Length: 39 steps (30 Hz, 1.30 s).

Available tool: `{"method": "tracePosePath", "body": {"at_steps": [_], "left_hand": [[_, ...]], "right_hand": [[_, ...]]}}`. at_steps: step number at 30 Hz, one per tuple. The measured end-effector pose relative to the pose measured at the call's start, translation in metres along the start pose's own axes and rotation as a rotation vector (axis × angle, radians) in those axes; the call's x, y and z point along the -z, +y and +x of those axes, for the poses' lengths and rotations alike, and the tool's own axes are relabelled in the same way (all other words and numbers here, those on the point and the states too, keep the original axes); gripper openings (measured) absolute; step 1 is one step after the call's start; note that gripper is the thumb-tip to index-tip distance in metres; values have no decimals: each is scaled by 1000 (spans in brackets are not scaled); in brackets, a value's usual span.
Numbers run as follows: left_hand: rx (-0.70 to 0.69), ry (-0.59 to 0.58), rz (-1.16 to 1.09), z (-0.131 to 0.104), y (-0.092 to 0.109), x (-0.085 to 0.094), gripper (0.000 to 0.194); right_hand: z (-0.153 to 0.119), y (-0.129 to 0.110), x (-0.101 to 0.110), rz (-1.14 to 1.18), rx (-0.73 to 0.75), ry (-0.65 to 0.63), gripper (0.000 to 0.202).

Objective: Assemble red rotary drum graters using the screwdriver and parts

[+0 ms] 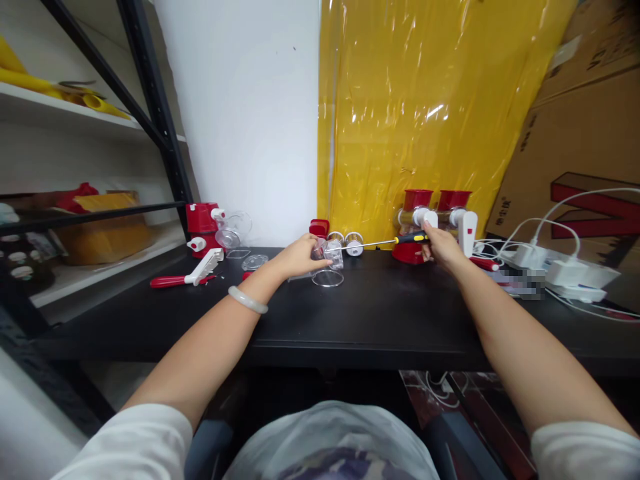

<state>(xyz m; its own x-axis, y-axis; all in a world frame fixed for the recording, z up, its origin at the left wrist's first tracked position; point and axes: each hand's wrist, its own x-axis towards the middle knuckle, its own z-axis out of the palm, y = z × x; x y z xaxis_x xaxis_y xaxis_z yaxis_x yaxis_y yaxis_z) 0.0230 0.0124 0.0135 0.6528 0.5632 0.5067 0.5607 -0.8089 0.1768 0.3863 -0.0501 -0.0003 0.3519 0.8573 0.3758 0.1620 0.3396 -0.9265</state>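
Observation:
My left hand [299,257] grips a clear plastic housing part [331,257] that stands on the black table [380,313]. My right hand [440,247] holds a screwdriver [395,240] with a black and yellow handle. Its thin shaft points left toward the clear part, with the tip close to it. A pale bangle sits on my left wrist.
Two assembled red-and-white grinder units [440,220] stand behind my right hand. Another red unit [205,227], a white crank handle [203,267] and clear lids lie at the left. White chargers and cables [550,267] lie at the right. A dark shelf rack [150,107] stands left.

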Motion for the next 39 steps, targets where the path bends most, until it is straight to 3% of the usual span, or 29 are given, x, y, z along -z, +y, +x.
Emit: {"method": "tracePosePath", "body": {"at_steps": [4,8,14,17,22,27,30,34,36,39], "left_hand": [[-7,7,-7,0,1,0,44],[0,5,-12,0,2,1,44],[0,3,-12,0,3,2,42],[-12,2,-6,0,2,1,43],[-8,-2,-8,0,1,1,43],[-17,6,-10,0,1,1,43],[-12,2,-4,0,1,1,43],[-2,-4,3,0,1,1,44],[-8,-2,6,0,1,1,44],[-12,-1,3,0,1,1,45]], "right_hand": [[1,-3,-2,158,-124,-42,24],[-2,-6,-3,209,-45,-83,12],[-1,-3,-3,7,-56,-9,28],[0,-3,-5,102,-94,-29,19],[-1,-3,-5,212,-31,-80,15],[-2,-1,-1,30,78,-46,29],[0,-2,-1,-25,9,-24,35],[-1,-6,-4,163,-162,-43,19],[-2,-8,-4,237,-119,-99,10],[-4,-6,-1,244,-62,-154,16]]}}
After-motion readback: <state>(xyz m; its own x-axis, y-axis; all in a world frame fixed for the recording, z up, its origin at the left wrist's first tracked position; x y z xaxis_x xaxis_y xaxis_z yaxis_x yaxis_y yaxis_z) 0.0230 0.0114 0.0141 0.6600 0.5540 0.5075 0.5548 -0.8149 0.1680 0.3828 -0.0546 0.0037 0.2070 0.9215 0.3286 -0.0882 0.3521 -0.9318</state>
